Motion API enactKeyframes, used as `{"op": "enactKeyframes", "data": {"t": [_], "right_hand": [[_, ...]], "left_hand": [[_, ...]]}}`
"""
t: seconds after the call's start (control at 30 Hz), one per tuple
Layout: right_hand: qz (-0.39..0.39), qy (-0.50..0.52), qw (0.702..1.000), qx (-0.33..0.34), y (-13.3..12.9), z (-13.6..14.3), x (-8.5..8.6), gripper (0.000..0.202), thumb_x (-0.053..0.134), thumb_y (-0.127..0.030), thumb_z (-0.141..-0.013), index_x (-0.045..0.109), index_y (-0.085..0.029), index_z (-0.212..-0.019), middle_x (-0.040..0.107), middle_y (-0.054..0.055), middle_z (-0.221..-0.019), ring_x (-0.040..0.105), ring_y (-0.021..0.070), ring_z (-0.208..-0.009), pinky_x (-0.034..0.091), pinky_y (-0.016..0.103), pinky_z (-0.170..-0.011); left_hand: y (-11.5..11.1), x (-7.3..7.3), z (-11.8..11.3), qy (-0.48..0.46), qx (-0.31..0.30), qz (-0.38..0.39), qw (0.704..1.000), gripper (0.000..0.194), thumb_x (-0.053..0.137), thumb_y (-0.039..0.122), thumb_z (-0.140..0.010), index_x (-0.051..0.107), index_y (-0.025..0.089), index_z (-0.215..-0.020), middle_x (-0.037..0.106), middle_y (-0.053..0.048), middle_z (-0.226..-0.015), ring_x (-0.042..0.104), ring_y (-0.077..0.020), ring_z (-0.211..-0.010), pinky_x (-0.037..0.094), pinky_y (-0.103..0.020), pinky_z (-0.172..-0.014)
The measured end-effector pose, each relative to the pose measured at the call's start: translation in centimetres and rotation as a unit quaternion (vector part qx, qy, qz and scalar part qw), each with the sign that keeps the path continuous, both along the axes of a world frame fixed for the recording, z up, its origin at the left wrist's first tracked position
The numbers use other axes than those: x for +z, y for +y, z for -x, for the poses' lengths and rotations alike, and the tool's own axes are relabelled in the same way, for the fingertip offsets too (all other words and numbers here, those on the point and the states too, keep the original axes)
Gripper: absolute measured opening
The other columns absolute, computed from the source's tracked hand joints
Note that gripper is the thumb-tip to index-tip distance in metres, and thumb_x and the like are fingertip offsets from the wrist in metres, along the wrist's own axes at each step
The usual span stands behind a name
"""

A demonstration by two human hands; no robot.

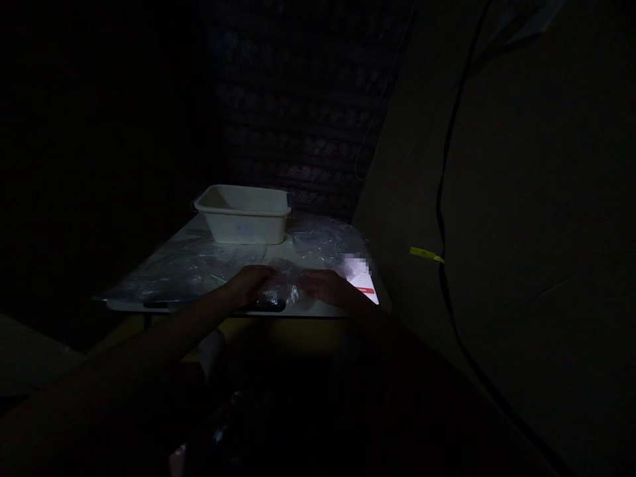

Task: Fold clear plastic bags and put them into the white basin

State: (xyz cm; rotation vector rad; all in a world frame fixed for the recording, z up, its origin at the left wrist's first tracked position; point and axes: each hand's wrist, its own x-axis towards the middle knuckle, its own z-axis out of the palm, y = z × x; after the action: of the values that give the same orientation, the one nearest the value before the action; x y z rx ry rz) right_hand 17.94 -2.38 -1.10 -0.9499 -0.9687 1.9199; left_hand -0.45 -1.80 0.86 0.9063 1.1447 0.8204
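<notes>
Dim light shows my left hand and my right hand over the front edge of a white table. Between them is a crumpled clear plastic bag, gripped from both sides with the fingers curled in. Whether anything lies inside the bag is too dark to tell. More clear plastic sheeting spreads over the left of the tabletop, and another crumpled heap of plastic lies behind my right hand.
A cream plastic tub stands at the back left of the table. A lit screen glows by the right edge. To the right, a dark cable with a yellow tag hangs along a board-like wall.
</notes>
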Motion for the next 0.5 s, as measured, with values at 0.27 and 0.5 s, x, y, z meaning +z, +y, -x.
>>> {"op": "enactKeyframes", "data": {"t": [0.27,0.5], "right_hand": [[-0.019,-0.01,0.999,-0.04,0.2,-0.6,-0.6,0.01,0.046,-0.01,-0.068,0.053,-0.013,-0.075,0.06,0.003,-0.062,0.057,0.011,-0.062,0.042,0.028,-0.067],[-0.014,-0.016,0.999,-0.039,0.1,-1.0,-0.1,0.017,0.043,-0.007,-0.068,0.053,-0.012,-0.08,0.057,0.001,-0.056,0.055,0.01,-0.057,0.041,0.027,-0.064]], "left_hand": [[0.4,-0.3,1.4,0.013,-0.032,-0.049,0.998,0.006,0.052,0.015,-0.06,0.05,0.013,-0.065,0.057,-0.001,-0.058,0.054,-0.0098,-0.052,0.042,-0.02,-0.048],[0.3,0.3,1.6,0.028,-0.038,-0.034,0.998,0.007,0.051,0.017,-0.063,0.048,0.015,-0.069,0.055,0.002,-0.058,0.052,-0.0058,-0.048,0.042,-0.017,-0.046]]}}
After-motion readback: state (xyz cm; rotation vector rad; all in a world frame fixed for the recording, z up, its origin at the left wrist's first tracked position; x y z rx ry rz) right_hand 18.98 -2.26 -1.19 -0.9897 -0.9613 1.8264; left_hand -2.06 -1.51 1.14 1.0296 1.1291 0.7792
